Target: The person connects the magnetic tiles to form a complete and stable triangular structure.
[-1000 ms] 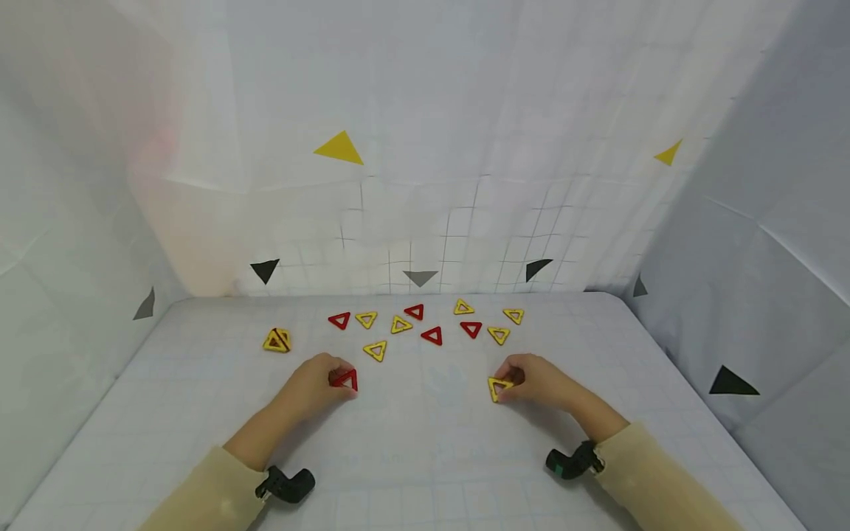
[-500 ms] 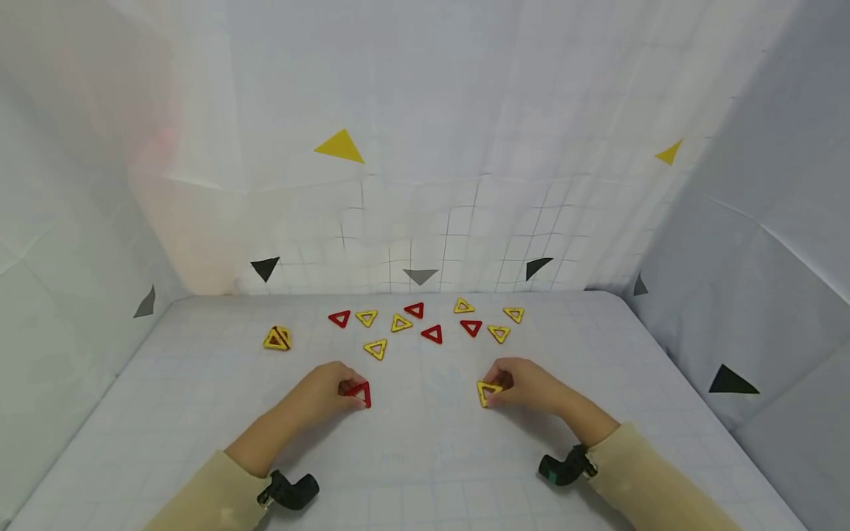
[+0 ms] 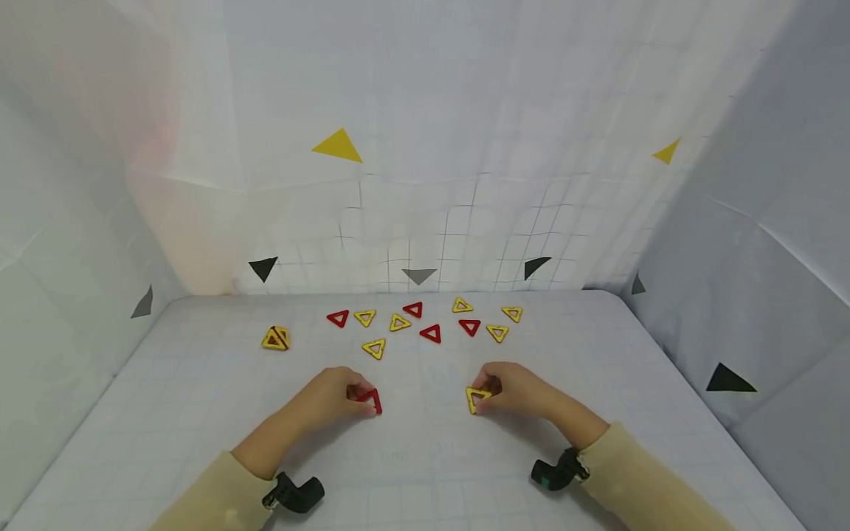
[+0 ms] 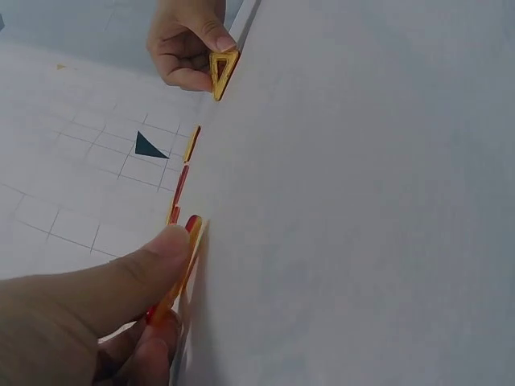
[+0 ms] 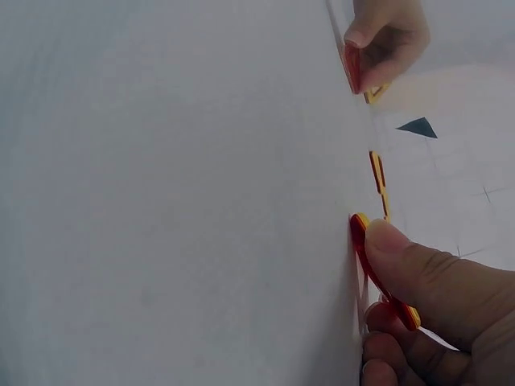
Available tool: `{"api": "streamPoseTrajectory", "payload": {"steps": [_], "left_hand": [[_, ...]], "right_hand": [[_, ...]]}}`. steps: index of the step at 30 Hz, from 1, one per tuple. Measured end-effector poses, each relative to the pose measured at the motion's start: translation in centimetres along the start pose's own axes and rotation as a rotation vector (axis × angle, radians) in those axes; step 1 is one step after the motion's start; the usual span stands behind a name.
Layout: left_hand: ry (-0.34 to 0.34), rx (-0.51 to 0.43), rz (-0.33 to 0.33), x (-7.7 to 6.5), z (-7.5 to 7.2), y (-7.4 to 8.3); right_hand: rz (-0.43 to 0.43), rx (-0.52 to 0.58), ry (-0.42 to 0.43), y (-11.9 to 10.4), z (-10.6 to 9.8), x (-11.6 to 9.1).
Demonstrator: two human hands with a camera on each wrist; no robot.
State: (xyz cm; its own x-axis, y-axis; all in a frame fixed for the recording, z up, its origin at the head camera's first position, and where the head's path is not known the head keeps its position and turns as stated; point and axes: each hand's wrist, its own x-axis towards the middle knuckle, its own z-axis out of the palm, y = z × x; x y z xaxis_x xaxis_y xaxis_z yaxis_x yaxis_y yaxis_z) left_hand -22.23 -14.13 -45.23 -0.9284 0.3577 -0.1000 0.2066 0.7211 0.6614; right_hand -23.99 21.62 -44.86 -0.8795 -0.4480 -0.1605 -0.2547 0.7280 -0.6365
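Observation:
In the head view my left hand (image 3: 335,397) pinches a red triangular tile (image 3: 378,403) with an open middle, close over the white table. Across from it, my right hand (image 3: 514,391) pinches a yellow triangular tile (image 3: 470,402) between thumb and fingers. A gap separates the two tiles, which face each other. Seen edge-on in the left wrist view, the left tile (image 4: 192,249) shows both red and yellow. The right tile (image 5: 366,257) likewise has a red side and a yellow side in the right wrist view. Part of each tile is hidden by fingertips.
Several flat triangular tiles, red ones (image 3: 431,334) and yellow ones (image 3: 375,348), lie scattered beyond the hands. At the far left stands a yellow pyramid-like piece (image 3: 276,338) with dark seams. White sheeting (image 3: 425,147) with coloured triangles rises behind the table (image 3: 199,383).
Both hands have moved toward each other and slightly nearer the person, each keeping its tile, so the gap between the tiles has narrowed. The scattered tiles stay put.

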Motion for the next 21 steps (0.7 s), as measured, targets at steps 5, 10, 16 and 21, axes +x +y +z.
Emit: {"api": "streamPoseTrajectory", "payload": {"steps": [5,10,16,21], "left_hand": [[-0.022,0.004,0.035,0.3,0.6,0.3],[-0.028,0.006,0.055,0.4,1.1,0.5],[-0.029,0.030,0.079,0.4,1.4,1.0],[-0.040,0.040,0.097,0.5,1.7,1.5]], "right_hand": [[-0.044,0.001,-0.007,-0.2,0.4,0.1],[-0.076,0.017,-0.021,-0.5,0.7,0.1],[-0.068,0.039,-0.042,-0.9,1.2,0.2],[-0.098,0.058,-0.065,-1.6,1.6,0.6]]}}
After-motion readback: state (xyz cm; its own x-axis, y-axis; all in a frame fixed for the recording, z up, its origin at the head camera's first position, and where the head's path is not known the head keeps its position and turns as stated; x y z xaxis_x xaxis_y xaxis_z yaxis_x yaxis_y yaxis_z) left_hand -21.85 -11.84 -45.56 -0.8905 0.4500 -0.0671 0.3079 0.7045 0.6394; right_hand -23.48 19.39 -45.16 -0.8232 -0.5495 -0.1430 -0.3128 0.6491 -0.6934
